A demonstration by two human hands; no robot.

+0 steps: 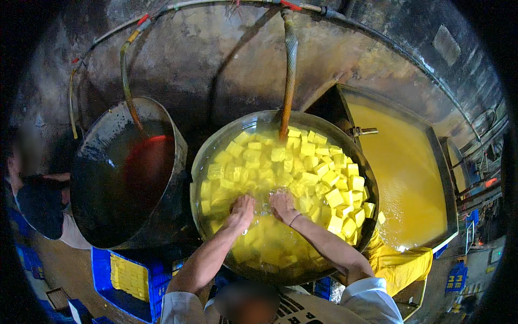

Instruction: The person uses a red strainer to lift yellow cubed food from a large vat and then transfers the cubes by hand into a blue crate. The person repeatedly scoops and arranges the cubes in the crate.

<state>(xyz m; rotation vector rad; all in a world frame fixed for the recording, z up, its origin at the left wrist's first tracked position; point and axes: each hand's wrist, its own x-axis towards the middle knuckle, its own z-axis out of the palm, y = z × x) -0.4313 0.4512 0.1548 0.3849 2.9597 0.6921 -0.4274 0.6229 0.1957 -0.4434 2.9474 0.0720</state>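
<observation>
left hand [242, 208], right hand [281, 205] dipped among yellow cubes [302, 162] in basin [216, 141]; grip unclear.

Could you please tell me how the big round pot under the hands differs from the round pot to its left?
The round metal pot of yellow cubes holds clear water crowded with blocks; the dark round pot holds only dark liquid. Both hands, left hand and right hand, dip into the first; none touch the second. Each has a hose.

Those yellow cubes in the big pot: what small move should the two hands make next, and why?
Probably close the fingers on cubes right beneath them. Both the left hand and right hand lie open, dipped in the water of the pot, while the yellow cubes crowd the far side.
</observation>
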